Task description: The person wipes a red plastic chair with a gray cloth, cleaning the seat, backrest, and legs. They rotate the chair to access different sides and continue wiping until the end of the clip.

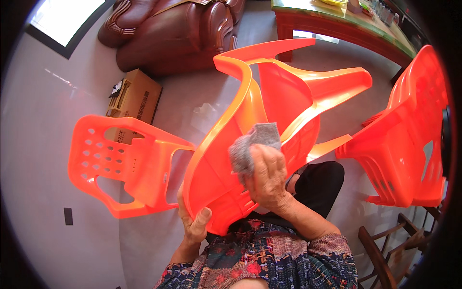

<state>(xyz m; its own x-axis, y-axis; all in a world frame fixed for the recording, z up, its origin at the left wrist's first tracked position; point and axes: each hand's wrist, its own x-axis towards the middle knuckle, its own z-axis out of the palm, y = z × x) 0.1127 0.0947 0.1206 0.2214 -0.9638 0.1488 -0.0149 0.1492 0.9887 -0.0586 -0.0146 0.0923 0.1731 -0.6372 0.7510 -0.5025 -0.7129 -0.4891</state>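
An orange plastic chair (221, 164) is tipped over in front of me, its legs pointing away toward the far side. My left hand (192, 219) grips the near left edge of its backrest, the thumb on the face turned to me and the other fingers mostly hidden behind. A grey cloth (257, 139) is bunched in my right hand (267, 176), which is closed on it and held against or just over the chair's surface; I cannot tell whether it touches.
Another orange chair (144, 168) stands at the left, and stacked orange chairs (399, 149) at the right. Beyond are a cardboard box (144, 96), a brown leather sofa (163, 38) and a wooden table (332, 24). Dark wooden furniture (380, 255) stands at the near right.
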